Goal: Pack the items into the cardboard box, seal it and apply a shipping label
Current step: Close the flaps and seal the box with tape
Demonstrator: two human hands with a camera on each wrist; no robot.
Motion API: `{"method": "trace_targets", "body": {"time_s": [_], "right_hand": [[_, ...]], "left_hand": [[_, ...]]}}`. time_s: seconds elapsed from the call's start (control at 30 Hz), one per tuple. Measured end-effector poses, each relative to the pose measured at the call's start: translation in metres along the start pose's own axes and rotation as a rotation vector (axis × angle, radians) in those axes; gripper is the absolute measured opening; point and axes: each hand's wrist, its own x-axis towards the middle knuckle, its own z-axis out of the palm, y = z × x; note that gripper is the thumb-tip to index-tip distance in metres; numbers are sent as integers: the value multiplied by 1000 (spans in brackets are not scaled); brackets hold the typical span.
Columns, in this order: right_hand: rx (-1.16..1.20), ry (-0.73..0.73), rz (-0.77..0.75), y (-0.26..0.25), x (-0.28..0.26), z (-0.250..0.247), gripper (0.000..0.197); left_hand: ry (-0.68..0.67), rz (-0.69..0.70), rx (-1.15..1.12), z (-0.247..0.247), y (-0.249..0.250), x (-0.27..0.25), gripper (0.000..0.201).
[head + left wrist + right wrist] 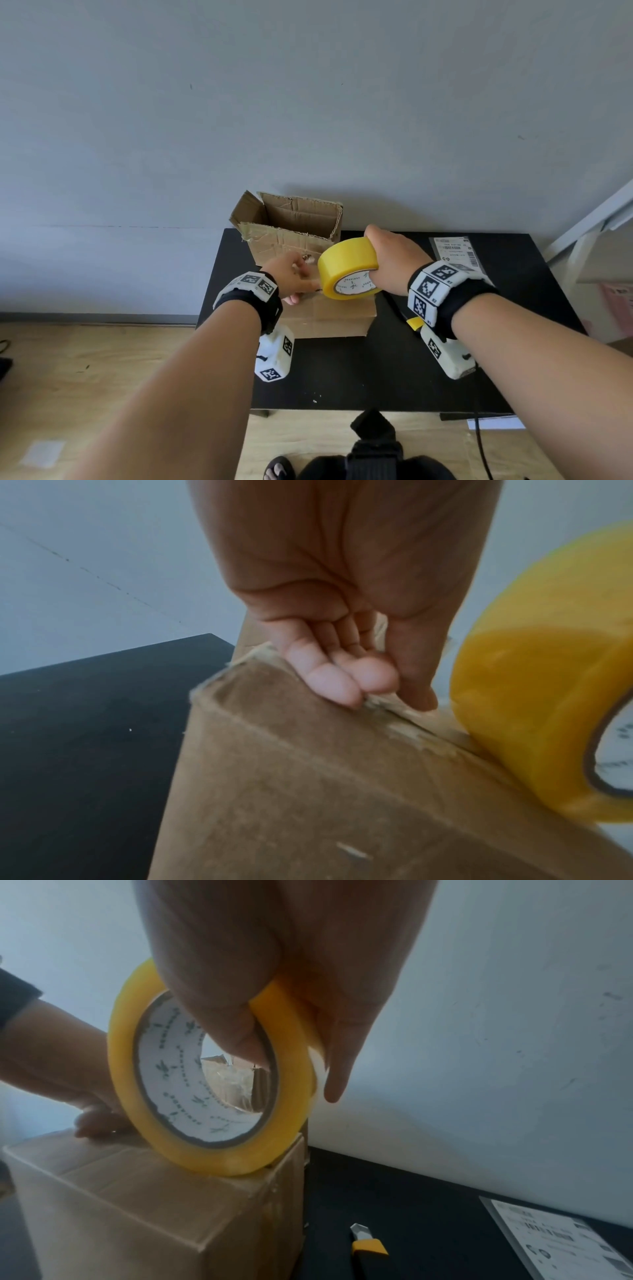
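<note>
Yellow tape roll (349, 269), held in right hand (394, 260), meets worn cardboard box (329, 317); left hand (291, 277) presses flat.

Plain room, likely a home, pale grey wall (308, 102), light wood floor (102, 359), small black table (376, 377)

tape roll (348, 268) on box (337, 317), label (455, 251) right

Soft even daylight; wide-angle edge distortion, blurry wrist views.
</note>
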Motion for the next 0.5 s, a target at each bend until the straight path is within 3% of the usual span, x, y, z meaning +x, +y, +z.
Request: {"method": "trace_targets", "body": {"time_s": [0.5], "right_hand": [[-252, 46, 10, 17, -4, -13, 40]], "left_hand": [[98, -21, 86, 2, -1, 4, 37]]}}
